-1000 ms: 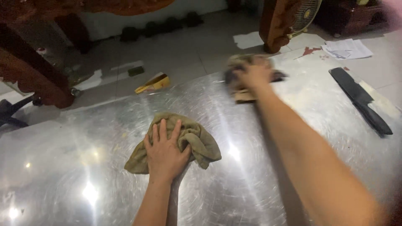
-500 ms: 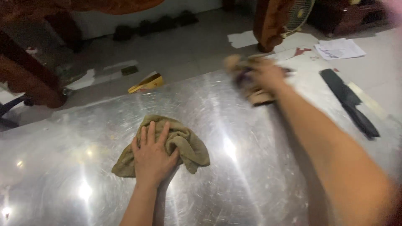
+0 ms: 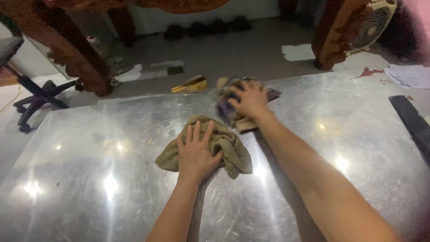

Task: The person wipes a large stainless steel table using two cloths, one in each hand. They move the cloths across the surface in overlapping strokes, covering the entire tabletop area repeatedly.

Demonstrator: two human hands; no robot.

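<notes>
— Where are the two hands?

— The left hand point(image 3: 196, 152) lies flat, fingers spread, pressing down on an olive-brown cloth point(image 3: 226, 145) bunched on the metal sheet point(image 3: 89, 179). The right hand point(image 3: 249, 99) reaches further out with the arm nearly straight, and its fingers are curled down over a second, mottled rag point(image 3: 233, 110) with a purple patch; that one is blurred, so its exact make is hard to tell.

— Why flat on one, clamped on the other?

— A spread palm looks suited to bearing weight evenly through the cloth; the curled grip seems to keep the loose rag from slipping under the fingers. The two cloths lie near each other, the rag just beyond the olive one, toward the far edge of the sheet.

— And around them?

— The sheet is shiny, covered in swirl scratches and light glints. A long black bar point(image 3: 414, 125) rests at its right edge. On the tiled floor beyond are a yellow scoop-like tool point(image 3: 190, 85), loose papers point(image 3: 410, 75), carved reddish wooden furniture legs point(image 3: 333, 38), a fan point(image 3: 371, 22), and an office chair base point(image 3: 38, 96) at left.
</notes>
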